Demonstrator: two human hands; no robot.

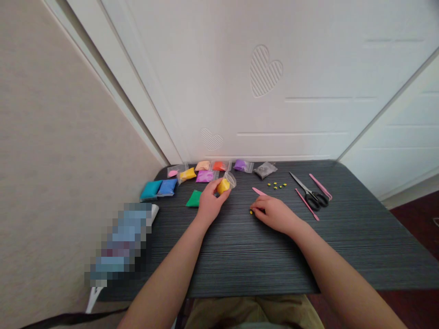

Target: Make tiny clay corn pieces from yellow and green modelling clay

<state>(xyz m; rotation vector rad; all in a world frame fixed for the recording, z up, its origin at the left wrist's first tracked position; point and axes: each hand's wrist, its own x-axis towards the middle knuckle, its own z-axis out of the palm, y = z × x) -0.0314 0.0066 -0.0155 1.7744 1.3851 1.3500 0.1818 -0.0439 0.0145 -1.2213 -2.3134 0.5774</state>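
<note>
My left hand (210,201) is closed round a lump of yellow clay (223,186), with a clear plastic wrapping or cup (231,177) behind it; which of the two I cannot tell. Beside that hand lies a green clay packet (194,198), partly covered. Low over the table, my right hand (270,212) pinches at a tiny yellow clay piece (251,212) by its fingertips. A pink modelling tool (259,191) lies just beyond the right knuckles. Several small yellow-and-green pieces (275,188) sit apart from each other farther back.
Scissors (310,194) lie at the right between a thin pink tool (307,204) and pink tweezers (321,186). Clay packets line the back, including purple (242,165), grey (265,170) and orange (220,166). Blue packets (167,187) and a blurred-out object (123,242) are left.
</note>
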